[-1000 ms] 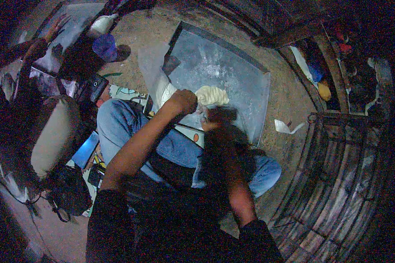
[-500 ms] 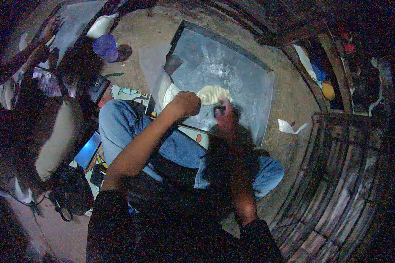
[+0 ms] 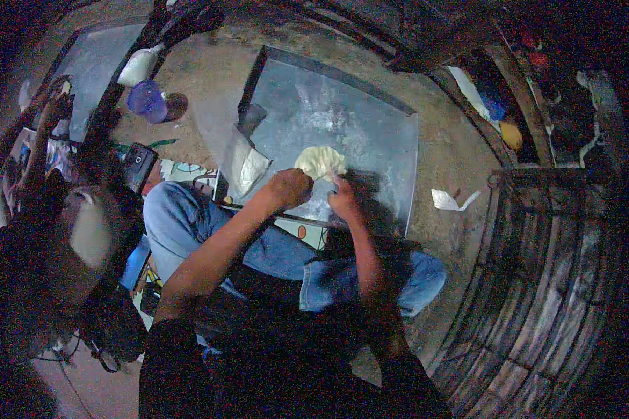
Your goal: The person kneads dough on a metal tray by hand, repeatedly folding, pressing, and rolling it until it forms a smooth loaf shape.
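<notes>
A pale, flattened piece of dough (image 3: 318,160) lies toward the near side of a floured metal tray (image 3: 377,164). My left hand (image 3: 291,190) is closed at the dough's lower left edge, with its fingertips turned away from view. At the lower right edge my right hand (image 3: 344,200) pinches the dough with bent fingers. Both hands are low over the tray's near rim. A white sheet or bag (image 3: 254,170) rests across the tray's left edge, beside my left hand.
Left of the tray are a purple cup (image 3: 145,100), a white bag (image 3: 140,66) and a dark phone (image 3: 140,162). Another person's hands (image 3: 56,101) work near a second tray (image 3: 105,59). A scrap of paper (image 3: 447,200) and a slatted bench (image 3: 538,272) lie to the right.
My right hand, blurred and lifted off the dough before, has come in to its lower right edge. My left hand has shifted slightly nearer me. The whole view has shifted a little.
</notes>
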Tool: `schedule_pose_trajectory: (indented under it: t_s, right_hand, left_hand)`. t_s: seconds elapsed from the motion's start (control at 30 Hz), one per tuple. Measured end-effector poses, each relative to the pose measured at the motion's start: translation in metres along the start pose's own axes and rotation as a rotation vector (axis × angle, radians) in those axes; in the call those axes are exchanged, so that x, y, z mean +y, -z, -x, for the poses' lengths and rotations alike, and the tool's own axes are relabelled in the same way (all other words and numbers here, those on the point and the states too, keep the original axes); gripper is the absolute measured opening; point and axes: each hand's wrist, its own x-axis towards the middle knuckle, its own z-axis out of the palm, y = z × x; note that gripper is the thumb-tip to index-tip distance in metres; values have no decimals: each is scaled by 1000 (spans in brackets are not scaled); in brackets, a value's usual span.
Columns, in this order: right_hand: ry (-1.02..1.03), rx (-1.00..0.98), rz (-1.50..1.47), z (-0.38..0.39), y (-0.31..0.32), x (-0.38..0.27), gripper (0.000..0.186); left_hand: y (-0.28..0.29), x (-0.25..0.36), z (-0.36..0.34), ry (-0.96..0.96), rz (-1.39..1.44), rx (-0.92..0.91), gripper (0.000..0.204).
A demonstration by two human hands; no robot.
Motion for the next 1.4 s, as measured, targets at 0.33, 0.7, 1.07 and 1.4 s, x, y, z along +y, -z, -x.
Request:
schedule_pose_trajectory:
  t_s: [0.33, 0.7, 1.07, 1.4]
  right_hand:
    - [68, -61, -204, 11, -7, -17, 61]
    - [22, 93, -173, 25, 8, -4, 56]
    - [83, 317, -96, -6, -4, 8, 72]
    - [33, 396, 66, -13, -8, -26, 48]
  left_hand:
    - [-38, 3, -5, -122, -175, 63, 17]
    - [59, 17, 17, 125, 9, 39, 21]
    - [52, 18, 17, 86, 172, -287, 25]
    - [58, 7, 10, 102, 205, 277, 30]
